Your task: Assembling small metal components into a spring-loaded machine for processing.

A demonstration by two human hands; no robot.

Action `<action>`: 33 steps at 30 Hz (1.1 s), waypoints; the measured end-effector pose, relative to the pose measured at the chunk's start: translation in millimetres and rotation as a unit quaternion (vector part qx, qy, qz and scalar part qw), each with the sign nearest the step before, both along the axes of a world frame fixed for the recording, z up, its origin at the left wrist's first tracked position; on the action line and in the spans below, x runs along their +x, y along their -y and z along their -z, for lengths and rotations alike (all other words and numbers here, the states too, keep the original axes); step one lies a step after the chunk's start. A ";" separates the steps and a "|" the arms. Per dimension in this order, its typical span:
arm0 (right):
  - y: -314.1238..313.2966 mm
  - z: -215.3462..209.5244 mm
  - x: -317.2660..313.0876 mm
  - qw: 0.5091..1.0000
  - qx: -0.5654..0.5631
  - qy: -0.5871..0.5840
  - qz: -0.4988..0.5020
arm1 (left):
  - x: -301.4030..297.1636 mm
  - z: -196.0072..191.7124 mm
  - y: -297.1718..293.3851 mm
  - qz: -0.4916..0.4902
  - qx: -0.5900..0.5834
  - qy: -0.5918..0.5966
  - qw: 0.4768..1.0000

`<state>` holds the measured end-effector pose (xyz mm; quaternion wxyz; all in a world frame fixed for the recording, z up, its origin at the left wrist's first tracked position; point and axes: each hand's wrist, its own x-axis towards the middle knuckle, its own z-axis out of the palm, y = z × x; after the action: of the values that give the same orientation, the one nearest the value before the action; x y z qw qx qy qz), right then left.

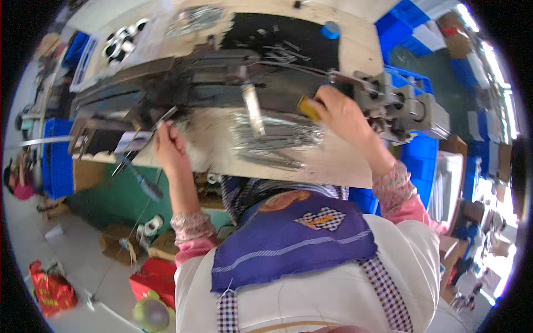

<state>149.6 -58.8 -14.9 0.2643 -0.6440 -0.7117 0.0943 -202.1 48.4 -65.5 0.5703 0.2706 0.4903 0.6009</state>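
Note:
My left hand (171, 145) is closed at the near side of a long dark metal machine (216, 91). A thin metal strip (166, 115) sticks up from its pinched fingertips, beside a dark, dusty patch on the machine. Over the machine's right part, my right hand (343, 114) has its fingers curled around a small yellow block-like piece (308, 109), whose kind I cannot make out. Between the hands, a pile of thin shiny metal rods (272, 141) lies on the wooden table (208, 136). A light metal bar (252, 108) on the machine points toward that pile.
A black mat (283, 36) with loose metal pieces and a blue round cap (330, 30) is behind the machine. Grey metal blocks (411, 108) stand at its right end, near blue crates (419, 161). Black-and-white rolls (123, 41) sit far left. A blue-handled tool (147, 186) hangs at the left edge.

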 end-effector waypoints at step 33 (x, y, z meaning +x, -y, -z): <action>-88.0 -63.7 6.3 0.981 -0.068 -0.096 -0.157 | 205.4 -64.1 40.6 0.264 -0.004 0.100 0.959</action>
<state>155.9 29.2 48.8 0.2687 -0.5285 -0.7673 0.2445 3.2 7.8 -1.5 0.7561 0.3268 0.3438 0.4509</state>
